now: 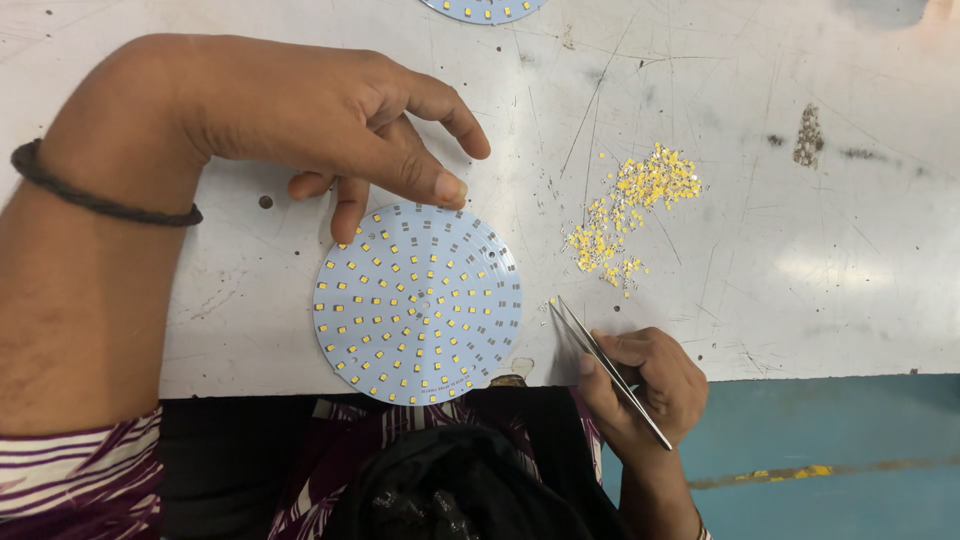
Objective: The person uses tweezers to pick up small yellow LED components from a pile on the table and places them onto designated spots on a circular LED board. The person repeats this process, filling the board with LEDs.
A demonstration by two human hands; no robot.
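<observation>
Tweezers are being held in the right hand, the grip closed around their shank, with the two tips nearly together and resting just beside the right edge of the round circuit board; whether a chip is being pinched between them cannot be told. The board, pale blue and dotted with rings of small yellow chips, is lying flat near the front edge of the table, partly overhanging it. It is being steadied at its upper rim by the fingertips of the left hand, which is curled loosely and gripping nothing (a dark band is being worn on that wrist). A loose heap of yellow chips is lying to the right of the board. A second board is just showing at the top edge.

A slip of the steadying fingers is judged the main risk: the overhanging board could be nudged off the table.
</observation>
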